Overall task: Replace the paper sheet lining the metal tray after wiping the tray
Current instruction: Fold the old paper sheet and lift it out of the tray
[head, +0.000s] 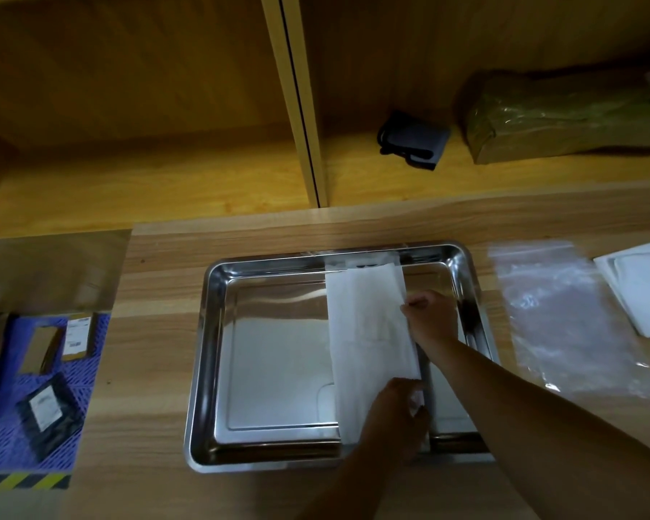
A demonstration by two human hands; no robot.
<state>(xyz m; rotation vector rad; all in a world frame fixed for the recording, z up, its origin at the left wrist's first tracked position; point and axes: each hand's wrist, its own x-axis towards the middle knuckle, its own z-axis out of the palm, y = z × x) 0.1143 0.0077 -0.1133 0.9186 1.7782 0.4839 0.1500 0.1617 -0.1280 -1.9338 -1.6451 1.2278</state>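
Observation:
A shiny rectangular metal tray (218, 332) lies on the wooden table in front of me. Inside it, right of the middle, a folded white paper sheet (364, 324) runs as a long strip from the far wall to the near wall. My right hand (432, 313) pinches the strip's right edge about halfway along. My left hand (394, 414) grips the strip's near right corner close to the tray's front wall. The left half of the tray floor is bare and reflects light.
A clear plastic zip bag (563, 317) lies right of the tray, with a stack of white sheets (642, 287) beyond it. On the shelf behind sit a dark pouch (413, 138) and a wrapped green-brown package (563, 114). Left of the table, parcels lie on a blue mat (4, 437).

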